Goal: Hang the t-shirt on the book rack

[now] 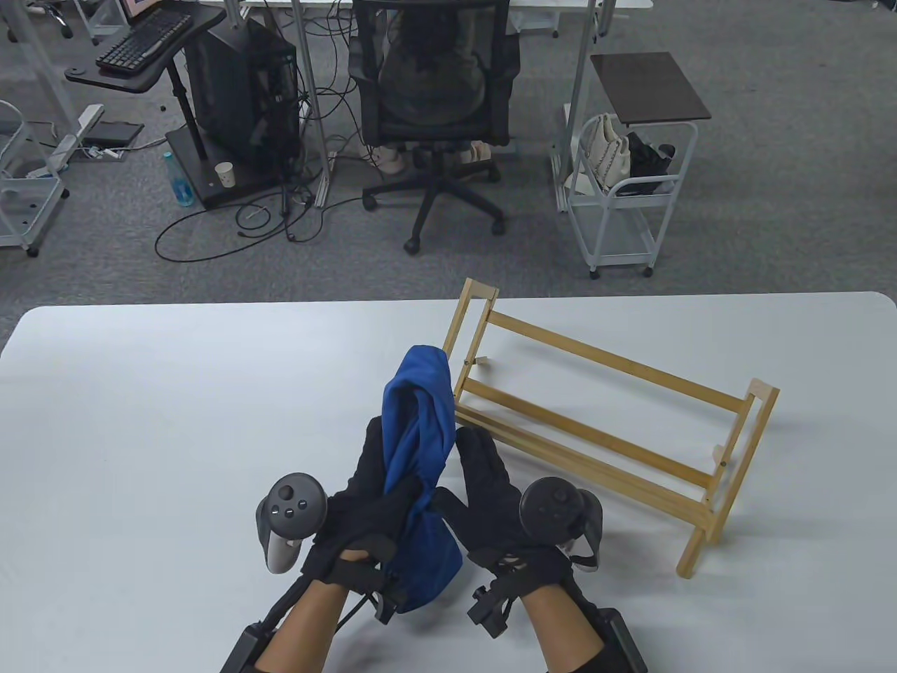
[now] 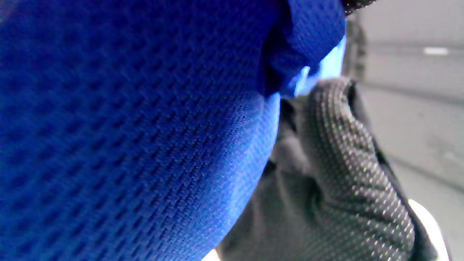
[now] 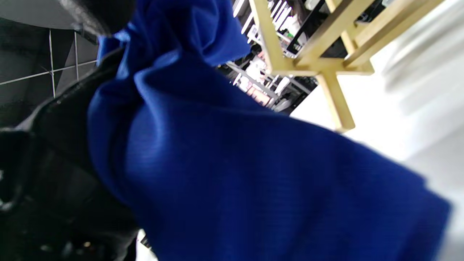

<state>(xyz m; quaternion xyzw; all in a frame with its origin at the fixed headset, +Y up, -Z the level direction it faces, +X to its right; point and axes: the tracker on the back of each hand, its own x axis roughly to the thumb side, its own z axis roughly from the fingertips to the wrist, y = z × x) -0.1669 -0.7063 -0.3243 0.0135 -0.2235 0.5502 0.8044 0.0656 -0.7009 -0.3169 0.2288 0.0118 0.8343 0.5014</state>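
Beyond the white table (image 1: 140,392), on grey carpet, someone sits in a black mesh office chair (image 1: 434,91) with their back turned. To its left a black computer tower (image 1: 242,91) stands beside a keyboard (image 1: 144,38) on a dark stand, with cables (image 1: 231,224) looping over the floor. A paper cup (image 1: 224,174) and a blue water bottle (image 1: 181,181) stand near the tower's base. On the right, a white wire cart (image 1: 620,203) with a dark brown top holds a white handbag (image 1: 604,154).

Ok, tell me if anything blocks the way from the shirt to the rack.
Nothing visible does. The blue t-shirt, bunched between the left hand and right hand, sits just left of the wooden rack, only bare table around.
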